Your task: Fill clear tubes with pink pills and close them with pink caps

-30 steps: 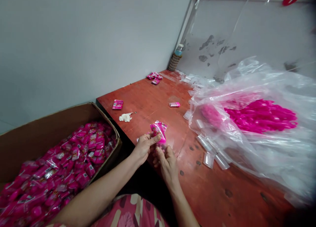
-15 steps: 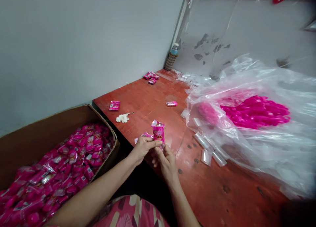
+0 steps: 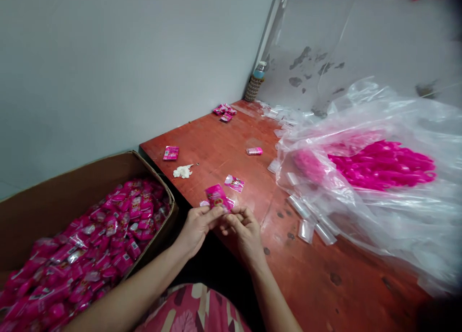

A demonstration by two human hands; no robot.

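A small printed pink packet (image 3: 216, 194) is held tilted over the table's near edge. My left hand (image 3: 198, 228) pinches its lower part between thumb and fingers. My right hand (image 3: 245, 231) is closed at the packet's lower right end, its fingertips meeting there and partly hidden. Just beyond the hands, a flat printed pink wrapper (image 3: 234, 183) lies on the red table (image 3: 202, 142). Another pink wrapper (image 3: 231, 203) shows partly behind the held packet.
At left stands a cardboard box (image 3: 153, 171) heaped with pink packets (image 3: 104, 240). A clear plastic bag (image 3: 393, 226) of pink pieces (image 3: 382, 166) covers the right side, with clear sleeves (image 3: 306, 231) beside it. Farther back are a pink-and-clear tube (image 3: 254, 151), white scrap (image 3: 183, 171) and bottle (image 3: 260, 71).
The held packet has tipped left and dropped slightly. A flat wrapper, previously hidden behind it, now shows on the table. The view has shifted a little.
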